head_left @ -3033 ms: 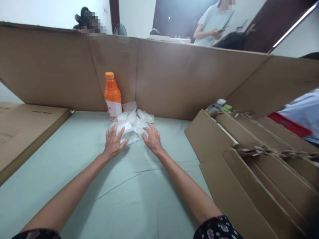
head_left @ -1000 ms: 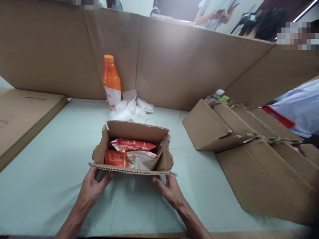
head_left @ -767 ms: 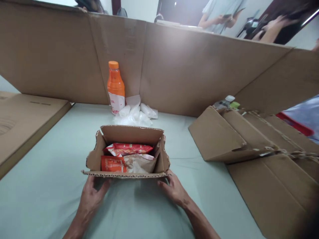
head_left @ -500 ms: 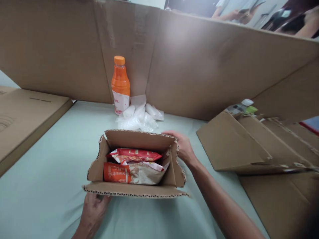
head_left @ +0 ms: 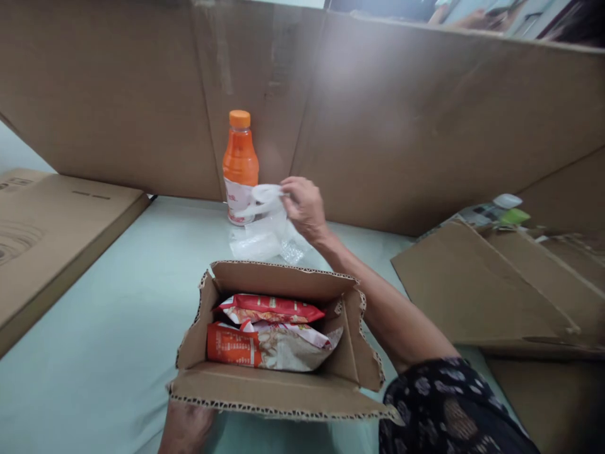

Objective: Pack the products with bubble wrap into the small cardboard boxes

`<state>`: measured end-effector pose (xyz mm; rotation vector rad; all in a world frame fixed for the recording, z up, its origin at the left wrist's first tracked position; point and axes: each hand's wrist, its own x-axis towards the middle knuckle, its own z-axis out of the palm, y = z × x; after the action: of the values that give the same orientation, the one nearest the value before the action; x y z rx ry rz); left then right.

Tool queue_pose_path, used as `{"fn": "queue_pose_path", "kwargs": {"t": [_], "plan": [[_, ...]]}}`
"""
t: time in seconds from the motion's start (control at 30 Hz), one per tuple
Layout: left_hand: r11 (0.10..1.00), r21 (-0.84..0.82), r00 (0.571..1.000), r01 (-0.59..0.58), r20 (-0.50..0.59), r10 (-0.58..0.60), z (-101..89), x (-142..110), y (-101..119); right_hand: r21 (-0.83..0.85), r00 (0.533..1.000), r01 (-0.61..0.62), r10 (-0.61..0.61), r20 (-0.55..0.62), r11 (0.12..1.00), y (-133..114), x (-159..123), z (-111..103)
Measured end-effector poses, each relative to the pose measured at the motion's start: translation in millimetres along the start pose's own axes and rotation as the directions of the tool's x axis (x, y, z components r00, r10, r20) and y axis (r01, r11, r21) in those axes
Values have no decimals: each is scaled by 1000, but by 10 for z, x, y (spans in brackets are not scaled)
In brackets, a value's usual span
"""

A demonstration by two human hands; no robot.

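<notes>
An open-topped cardboard box stands in front of me, its near flap folded outward. Inside lie a red snack packet and an orange-and-beige packet. My left hand is at the box's near left, its fingers hidden beneath the flap. Beyond the box, my right hand pinches a piece of white bubble wrap, somewhat blurred. More bubble wrap lies on the cloth just below it. An orange bottle stands upright behind, to the left of my right hand.
A tall cardboard sheet walls off the back. At left lies a flat carton. Several cardboard boxes stand at right, with a clear bottle showing behind. A pale green cloth covers the table. Another person's hands show beyond the wall.
The box with its packets has come in before me. My right hand has left the box's right side, reached forward over it and taken hold of a piece of bubble wrap, lifting it slightly.
</notes>
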<state>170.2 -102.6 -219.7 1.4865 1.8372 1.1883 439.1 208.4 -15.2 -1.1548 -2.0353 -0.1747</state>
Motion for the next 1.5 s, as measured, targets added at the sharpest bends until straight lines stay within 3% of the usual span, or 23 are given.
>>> {"fn": "queue_pose_path", "kwargs": {"t": [0.07, 0.13, 0.23, 0.33, 0.4, 0.47, 0.53, 0.63, 0.73, 0.83, 1.0, 1.17, 1.23, 1.37, 1.43, 1.5], "plan": [[1000, -26, 1000, -2, -17, 2, 24, 41, 75, 37, 976, -30, 37, -214, 999, 37, -334, -420], [999, -48, 1000, 17, -26, -18, 24, 81, 185, 3, 963, -80, 78, -259, 997, 44, -826, -815], [995, -70, 998, 66, -8, -66, -34, 142, 359, -117, 971, -230, 219, -100, 966, -48, -1763, -1208], [991, -96, 995, 93, 47, -89, -111, 199, 501, -126, 947, -266, 284, 150, 956, -299, -2627, -1376], [991, -106, 994, 87, 76, -79, -139, 226, 569, -101, 929, -310, 324, 176, 945, -529, -2994, -1428], [989, -126, 994, 77, 91, -66, -147, 238, 613, -45, 920, -365, 368, 137, 930, -762, -3158, -1451], [981, -167, 991, 94, 110, -76, -148, 240, 642, 57, 909, -403, 392, 140, 914, -963, -3165, -1436], [959, -251, 984, 133, 149, -97, -158, 251, 692, 237, 894, -432, 379, 239, 870, -1173, -3036, -1330], [948, -291, 983, 127, 163, -82, -161, 320, 781, 342, 864, -493, 403, 302, 800, -1275, -2870, -1167], [958, -267, 987, 102, 148, -63, -114, 478, 891, 364, 828, -560, 486, 281, 744, -1284, -2721, -1007], [970, -240, 989, 48, 148, -13, 31, 776, 983, 341, 848, -530, 468, 250, 777, -1110, -2610, -941], [948, -302, 984, 95, 172, -44, 11, 710, 918, 75, 911, -365, 339, 235, 928, -588, -2553, -1289], [934, -330, 983, 138, 160, -89, -25, 569, 889, -82, 878, -320, 328, 349, 944, -306, -2468, -1409], [941, -295, 982, 167, 134, -132, -89, 213, 860, -297, 705, -224, 365, 608, 928, 36, -2320, -1475], [966, -219, 984, 137, 140, -108, -141, 38, 861, -331, 658, -209, 383, 648, 920, -35, -2350, -1502], [990, -122, 987, 74, 149, -55, -215, -113, 884, -309, 678, -234, 383, 627, 922, -277, -2479, -1579]]}}
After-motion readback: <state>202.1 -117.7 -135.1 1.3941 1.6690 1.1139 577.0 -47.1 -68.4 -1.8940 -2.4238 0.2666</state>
